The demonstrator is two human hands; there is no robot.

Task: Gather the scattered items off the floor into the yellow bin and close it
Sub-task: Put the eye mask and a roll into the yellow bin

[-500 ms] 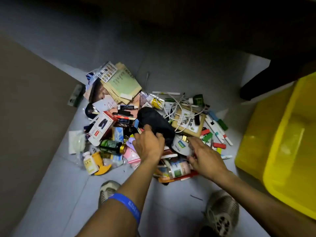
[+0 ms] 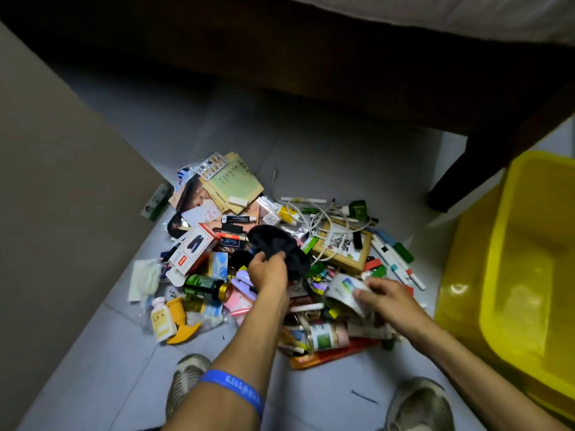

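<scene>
The left hand (image 2: 268,273) grips a soft black cloth bundle (image 2: 275,248) atop the floor pile; the right hand (image 2: 385,301) pinches a small white printed packet (image 2: 343,289); the open yellow plastic bin (image 2: 525,275) lies to the right, nearer the right hand.

Dim, soft-focus — edges warped, top shadowed.

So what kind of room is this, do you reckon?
Probably a bedroom at home: a wooden bed frame with bedding hanging over it, a grey tiled floor, and household clutter piled beside a yellow bin.
</scene>
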